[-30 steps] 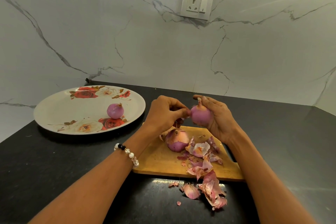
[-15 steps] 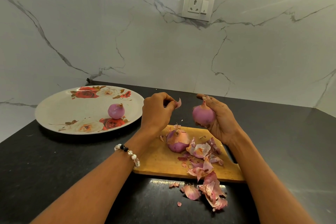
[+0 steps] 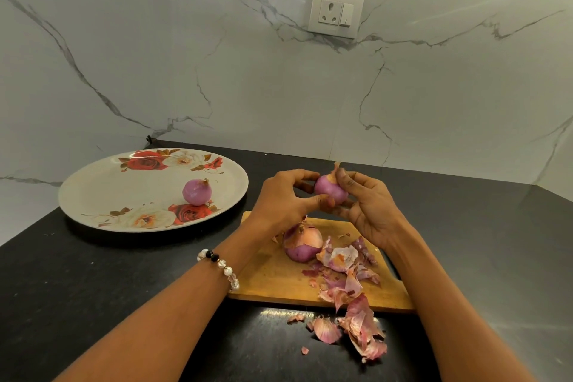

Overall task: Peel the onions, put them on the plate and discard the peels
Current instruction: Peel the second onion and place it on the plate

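Small round purple onion held above wooden cutting board, both hands' fingers clamped on it: left hand, right hand. Judged light, firm, slippery when bare; papery skin tears easily, so pinch at dry stem tip.

On the bench, the plate lies left of the cutting board and carries one onion. A second onion sits on the board beside peels, which spill forward onto the bench. Both hands hold a third onion above the board.
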